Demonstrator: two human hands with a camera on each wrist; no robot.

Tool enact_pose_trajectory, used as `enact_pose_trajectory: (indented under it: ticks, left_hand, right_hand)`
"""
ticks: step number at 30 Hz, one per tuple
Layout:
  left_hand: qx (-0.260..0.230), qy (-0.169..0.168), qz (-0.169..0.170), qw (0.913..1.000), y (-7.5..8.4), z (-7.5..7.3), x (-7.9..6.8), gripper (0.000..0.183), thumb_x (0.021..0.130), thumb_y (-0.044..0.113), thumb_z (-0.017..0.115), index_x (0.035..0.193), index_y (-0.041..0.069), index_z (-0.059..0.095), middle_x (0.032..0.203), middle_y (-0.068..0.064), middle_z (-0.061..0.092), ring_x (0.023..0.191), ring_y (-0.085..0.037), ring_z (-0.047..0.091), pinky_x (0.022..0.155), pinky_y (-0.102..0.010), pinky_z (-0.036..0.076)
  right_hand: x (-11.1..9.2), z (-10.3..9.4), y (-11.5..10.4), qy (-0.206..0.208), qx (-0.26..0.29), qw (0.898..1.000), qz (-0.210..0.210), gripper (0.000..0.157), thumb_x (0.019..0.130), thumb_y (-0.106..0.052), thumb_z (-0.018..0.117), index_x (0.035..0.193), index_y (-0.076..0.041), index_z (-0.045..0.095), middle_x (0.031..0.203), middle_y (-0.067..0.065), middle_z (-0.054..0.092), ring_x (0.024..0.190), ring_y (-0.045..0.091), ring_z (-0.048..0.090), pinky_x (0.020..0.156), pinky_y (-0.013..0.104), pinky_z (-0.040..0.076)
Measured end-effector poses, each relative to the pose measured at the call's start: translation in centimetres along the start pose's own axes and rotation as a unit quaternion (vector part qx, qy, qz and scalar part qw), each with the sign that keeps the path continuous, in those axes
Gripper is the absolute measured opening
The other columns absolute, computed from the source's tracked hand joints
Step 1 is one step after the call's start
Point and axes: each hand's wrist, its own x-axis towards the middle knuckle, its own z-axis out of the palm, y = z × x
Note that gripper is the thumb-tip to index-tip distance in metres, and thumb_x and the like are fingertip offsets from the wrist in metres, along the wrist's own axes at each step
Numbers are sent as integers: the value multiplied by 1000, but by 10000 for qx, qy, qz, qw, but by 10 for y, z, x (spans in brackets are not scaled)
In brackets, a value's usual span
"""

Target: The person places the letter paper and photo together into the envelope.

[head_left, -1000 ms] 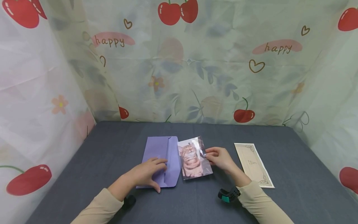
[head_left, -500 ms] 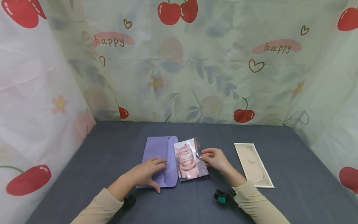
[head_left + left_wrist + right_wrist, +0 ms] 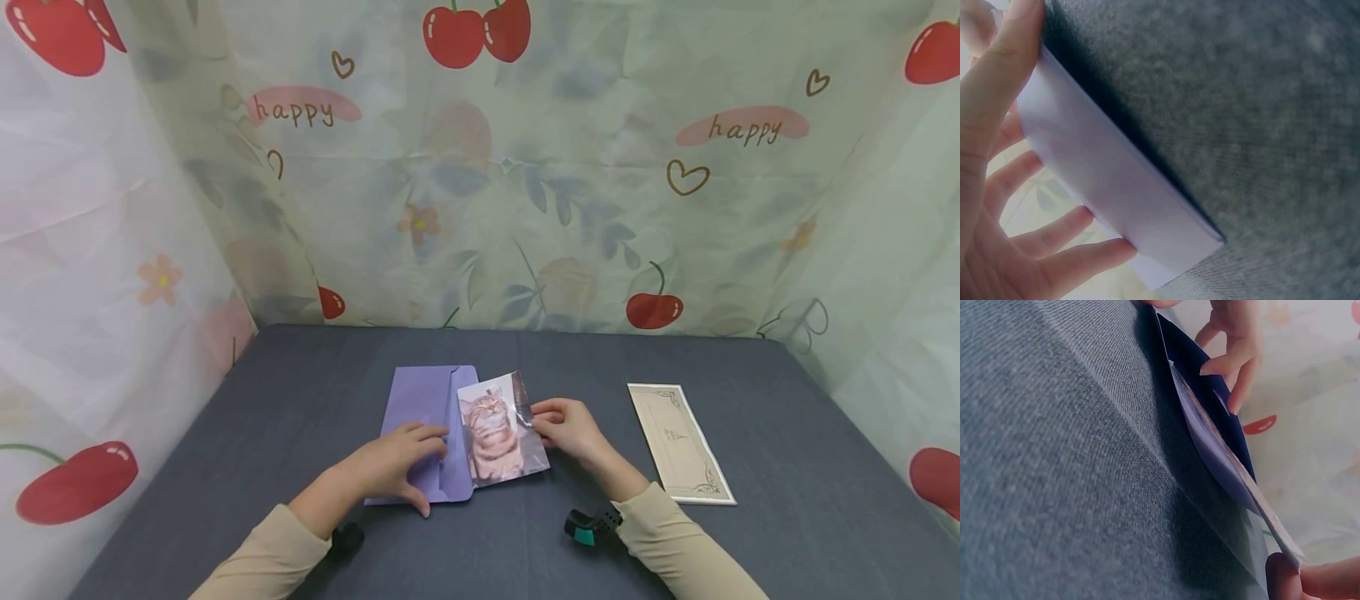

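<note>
Right hand (image 3: pixel 567 427) pinching a cat photo (image 3: pixel 498 433) over our purple envelope (image 3: pixel 422 395)

We've got the left hand (image 3: pixel 393 462) resting on the envelope, fingers loosely spread; photo overlaps its right-side flap (image 3: pixel 456 475), beige card (image 3: pixel 681 442) well right of the envelope.

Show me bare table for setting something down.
Bare table lies left of the purple envelope, right of the cream card, and between the card and the right hand. Crowded at the envelope: the left hand touches it, and the cat photo, pinched by the right hand, overlaps its flap.
</note>
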Motion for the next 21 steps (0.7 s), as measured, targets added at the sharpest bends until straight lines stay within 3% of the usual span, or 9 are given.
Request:
enact_pose_trajectory:
  ticks: [21]
  left_hand:
    - [16,107,78,9999,-1,2,0,63,60,47,81,107,13,57,135,-12,51,120,-41,49,99,-49,43]
  right_hand:
    - [2,20,-5,1,156,9999,16,23,85,2,61,107,9,62,91,21,69,70,12,63,62,31,57]
